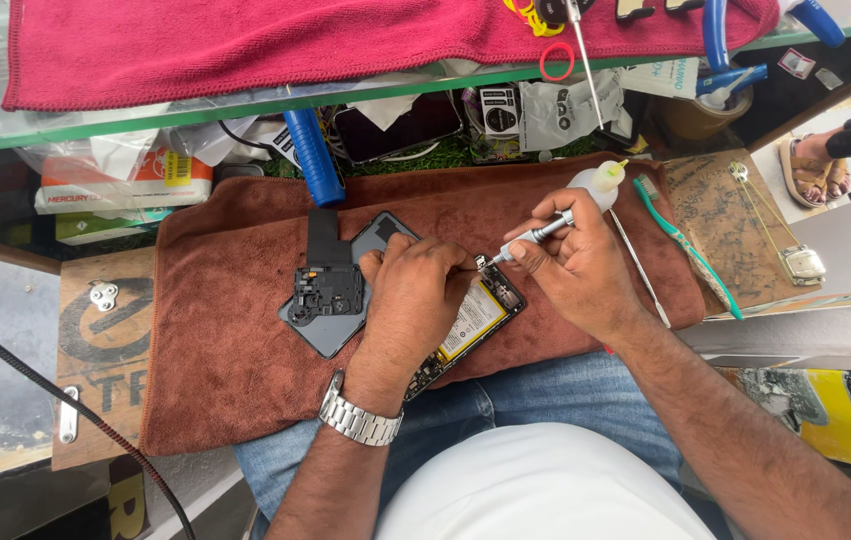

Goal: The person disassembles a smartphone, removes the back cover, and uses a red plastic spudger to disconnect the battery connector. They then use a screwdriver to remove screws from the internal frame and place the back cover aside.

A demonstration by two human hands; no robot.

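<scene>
My left hand presses down on an opened smartphone lying on a brown towel; its yellow-labelled battery shows beside my fingers. My right hand grips a small silver screwdriver with the tip at the phone's upper corner. The grey back cover lies left of my left hand, with a black inner frame piece on top of it.
A green toothbrush, metal tweezers and a small white squeeze bottle lie at the towel's right end. A blue-handled tool sits behind. A glass shelf with a red cloth overhangs. Another person's sandalled foot is at right.
</scene>
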